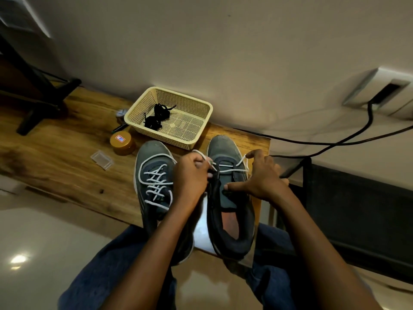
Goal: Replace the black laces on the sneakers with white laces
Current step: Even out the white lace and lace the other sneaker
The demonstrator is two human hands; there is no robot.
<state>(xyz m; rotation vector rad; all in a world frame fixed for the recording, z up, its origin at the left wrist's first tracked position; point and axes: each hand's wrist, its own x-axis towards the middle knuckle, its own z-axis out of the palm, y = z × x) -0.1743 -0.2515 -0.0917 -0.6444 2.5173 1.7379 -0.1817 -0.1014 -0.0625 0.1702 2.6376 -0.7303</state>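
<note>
Two grey sneakers stand side by side on a wooden table (55,157), toes pointing away from me. The left sneaker (154,175) is laced with a white lace up its full length. The right sneaker (225,153) has a white lace (232,170) only through its lowest eyelets, with its tongue exposed. My left hand (190,177) pinches one end of that lace at the shoe's left side. My right hand (263,175) holds the other end at the right side, thumb resting on the tongue. Black laces (156,118) lie bundled in a cream plastic basket (201,128).
A round amber jar (122,143) and a small clear plastic box (101,159) sit left of the sneakers. Black cables (335,143) run from a wall socket at the right. A dark stand (44,101) occupies the table's far left. My blue-trousered knees are below the table edge.
</note>
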